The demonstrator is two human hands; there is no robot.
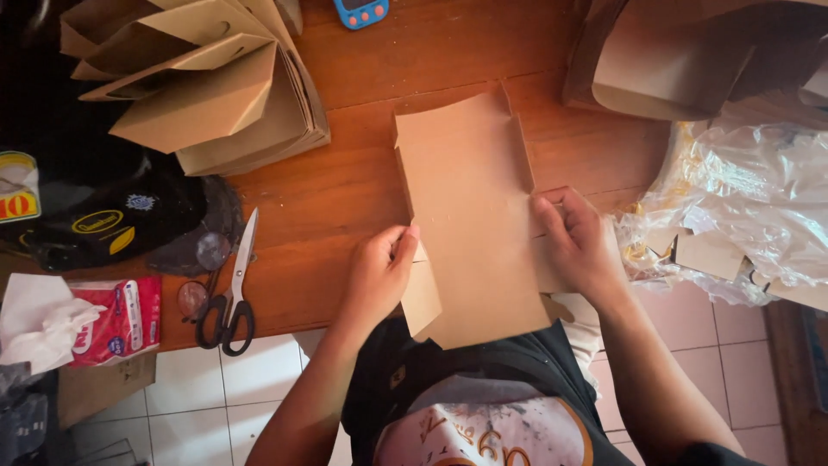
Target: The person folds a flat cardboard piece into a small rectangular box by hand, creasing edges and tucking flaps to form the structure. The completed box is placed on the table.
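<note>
One flat brown cardboard cut-out with side flaps [470, 216] is held at the near edge of a reddish-brown wooden table [345, 190], its lower end overhanging the edge. The left hand [379, 272] is closed on the left flap, thumb on top; the right hand [582, 246] is pressed on the right flap, fingers curled over the edge. To the left of the grip, one pair of black-handled scissors [231, 298] is laid, and beyond it one red packet of tissues [121, 319]. One fanned stack of folded brown paper bags [207, 82] is seen up and left of the grip. One small blue device [360, 12] is placed above. Crumpled clear plastic wrap [750, 207] is piled to the right. Pale floor tiles [207, 388] are seen below.
</note>
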